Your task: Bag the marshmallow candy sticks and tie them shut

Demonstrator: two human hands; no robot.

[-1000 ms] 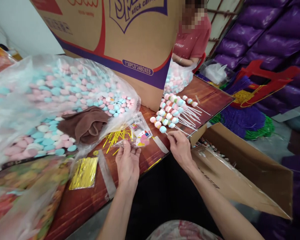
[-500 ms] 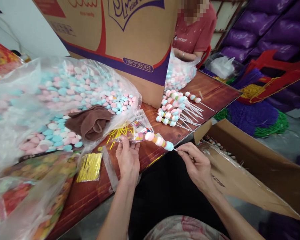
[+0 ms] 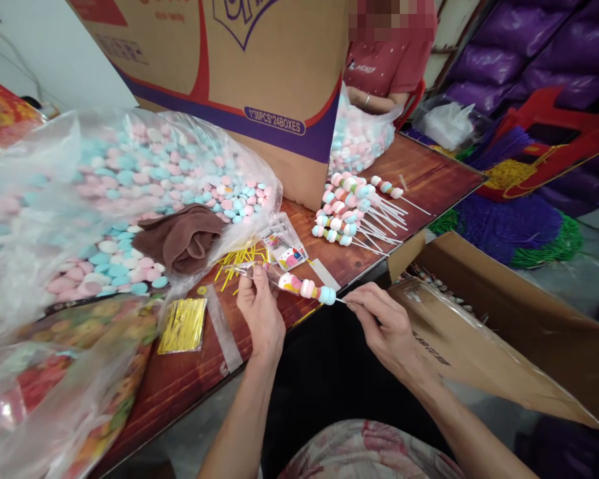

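My left hand (image 3: 263, 309) pinches a small clear printed wrapper (image 3: 269, 271) over the table's front edge. My right hand (image 3: 382, 322) grips the white stick of a candy skewer (image 3: 317, 291), strung with pink, white, orange and blue pieces. The skewer's far end lies inside the wrapper, and its blue end is outside. Yellow twist ties (image 3: 242, 258) are scattered just behind my left hand, beside a stack of printed wrappers (image 3: 285, 241). A pile of finished-looking skewers (image 3: 347, 206) lies further back, sticks pointing right.
A big bag of candies (image 3: 144, 166) and a brown cloth (image 3: 180, 239) cover the left. Behind stands a large carton (image 3: 274, 73). An open box (image 3: 509, 346) is at the right. A person in a red shirt (image 3: 389, 66) sits beyond the table.
The candy skewer has moved left, further into the wrapper, with my right hand following. My left hand has turned and closed more on the wrapper. The view has shifted slightly.
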